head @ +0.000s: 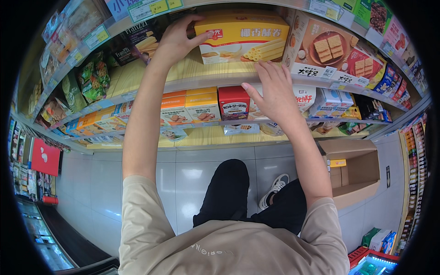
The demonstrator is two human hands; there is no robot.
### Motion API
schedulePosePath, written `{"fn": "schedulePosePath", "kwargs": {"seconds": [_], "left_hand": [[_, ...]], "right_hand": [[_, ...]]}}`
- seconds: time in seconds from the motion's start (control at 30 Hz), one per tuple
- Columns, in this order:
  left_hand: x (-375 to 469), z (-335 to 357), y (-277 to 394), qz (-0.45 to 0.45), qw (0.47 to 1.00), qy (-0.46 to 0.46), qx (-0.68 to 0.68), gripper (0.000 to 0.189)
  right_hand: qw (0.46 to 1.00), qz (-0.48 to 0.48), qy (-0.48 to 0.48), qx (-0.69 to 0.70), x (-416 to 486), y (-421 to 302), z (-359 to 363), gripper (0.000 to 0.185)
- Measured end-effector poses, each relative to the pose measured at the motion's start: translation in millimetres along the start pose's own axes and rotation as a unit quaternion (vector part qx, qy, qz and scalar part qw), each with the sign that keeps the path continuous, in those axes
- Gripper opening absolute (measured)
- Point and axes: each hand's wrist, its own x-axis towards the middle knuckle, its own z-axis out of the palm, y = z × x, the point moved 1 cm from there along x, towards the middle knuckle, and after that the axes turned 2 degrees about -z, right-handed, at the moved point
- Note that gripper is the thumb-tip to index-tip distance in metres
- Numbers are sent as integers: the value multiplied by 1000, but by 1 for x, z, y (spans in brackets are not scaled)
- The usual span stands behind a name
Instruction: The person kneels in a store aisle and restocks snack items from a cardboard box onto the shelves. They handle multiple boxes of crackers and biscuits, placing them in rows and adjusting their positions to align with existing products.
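A yellow carton of rolled wafer biscuits (242, 36) stands on the wooden upper shelf (185, 70), its printed front facing me. My left hand (180, 39) is at the carton's left end, thumb on the front and fingers reaching around the upper left corner. My right hand (274, 91) is spread below the carton's right half. Its fingertips reach the lower front edge, the thumb stands apart, and nothing is held in it. Immediately right of the carton is a brown box of rice crackers (321, 44). Dark wafer boxes (142, 41) stand behind my left wrist.
On the shelf below are a red biscuit box (234, 103) and orange-and-white biscuit boxes (202, 106). An open cardboard box (361, 165) with a small yellow carton (337, 163) inside sits on the tiled floor (189, 172) at my right. A fridge case (48, 240) stands at lower left.
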Motion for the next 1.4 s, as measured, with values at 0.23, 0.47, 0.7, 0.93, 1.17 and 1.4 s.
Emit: {"fn": "schedulePosePath", "kwargs": {"seconds": [0.23, 0.47, 0.7, 0.93, 1.17, 1.4], "left_hand": [[0, 1, -1, 11, 1000, 1, -9, 62], [0, 1, -3, 45, 998, 19, 43, 61], [-9, 12, 3, 38, 995, 84, 42, 62], [-18, 4, 26, 40, 989, 114, 90, 67], [-133, 46, 85, -3, 978, 88, 191, 58], [-151, 71, 75, 31, 957, 62, 283, 50]], "right_hand": [[999, -15, 31, -1, -1, 1, 3, 65], [1000, -5, 15, 13, -2, 3, 0, 65], [998, -17, 45, 31, -13, 3, -12, 63], [994, -15, 38, 101, -75, -3, -46, 57], [970, 208, 100, 71, -248, 60, -108, 34], [849, 503, 156, -36, -425, 151, -159, 24]]}}
